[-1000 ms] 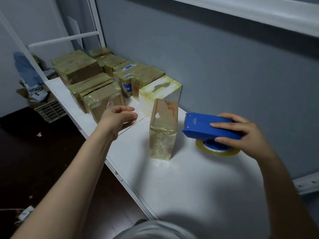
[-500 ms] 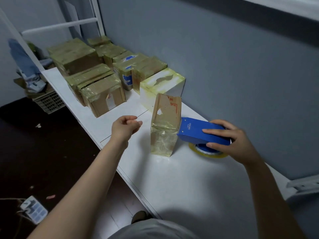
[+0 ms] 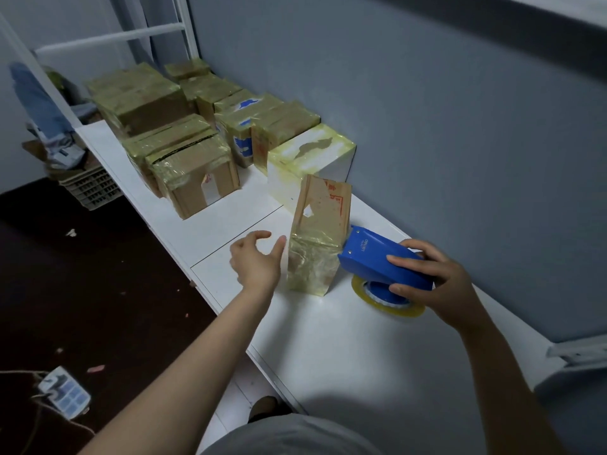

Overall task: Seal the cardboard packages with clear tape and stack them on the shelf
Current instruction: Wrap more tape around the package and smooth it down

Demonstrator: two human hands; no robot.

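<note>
upright package [image 3: 315,244] on shelf [image 3: 345,339], blue tape dispenser [image 3: 371,261] against it
right hand [image 3: 437,284] fingers grip dispenser, nose on package's right side; left hand [image 3: 254,262] fingers loose, holding nothing, just beside left face

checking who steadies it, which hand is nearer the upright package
Left. The left hand is just left of the package; the right hand is farther off on its right, gripping the dispenser.

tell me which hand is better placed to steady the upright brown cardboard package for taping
Left. The left hand is open, empty, beside the upright brown cardboard package; the right hand grips the blue plastic tape dispenser at its other edge.
</note>
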